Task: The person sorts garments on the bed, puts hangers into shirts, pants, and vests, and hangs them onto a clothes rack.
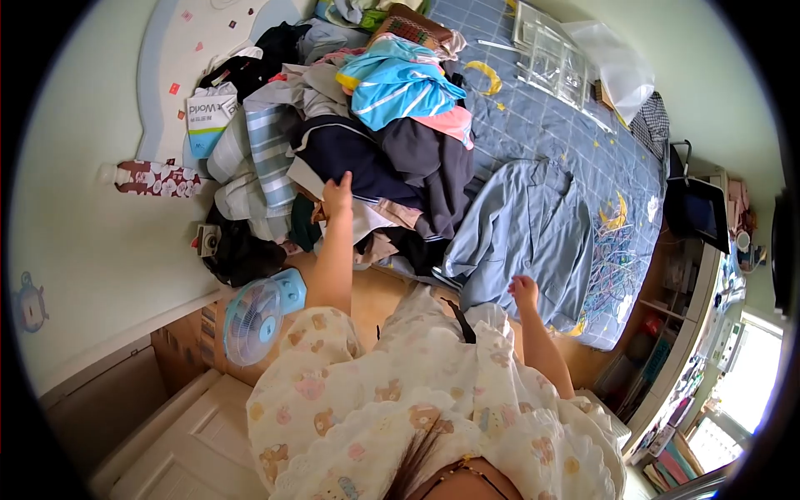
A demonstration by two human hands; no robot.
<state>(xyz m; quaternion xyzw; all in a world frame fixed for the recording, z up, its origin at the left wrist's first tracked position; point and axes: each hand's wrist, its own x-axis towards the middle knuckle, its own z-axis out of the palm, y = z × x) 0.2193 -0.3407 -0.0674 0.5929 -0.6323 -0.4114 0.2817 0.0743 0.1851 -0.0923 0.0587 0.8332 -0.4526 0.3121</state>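
A large pile of clothes lies on the bed, with a navy garment [354, 158] near its middle and a bright blue one [404, 83] on top. My left hand [337, 197] is at the pile's near edge, over the lower border of the navy garment; its fingers look partly closed, and whether they grip cloth is unclear. A light blue long-sleeved shirt [533, 221] is spread out on the bed, right of the pile. My right hand [523, 292] is over the lower part of this shirt, fingers curled, with nothing clearly visible in them.
A small blue fan [252, 321] stands on the floor at the left. Clear plastic boxes [550, 58] and a bundle of hangers [612, 267] lie on the patterned bedding [517, 125]. Shelves [667, 308] stand at the right, and a black bag [237, 254] is left of the pile.
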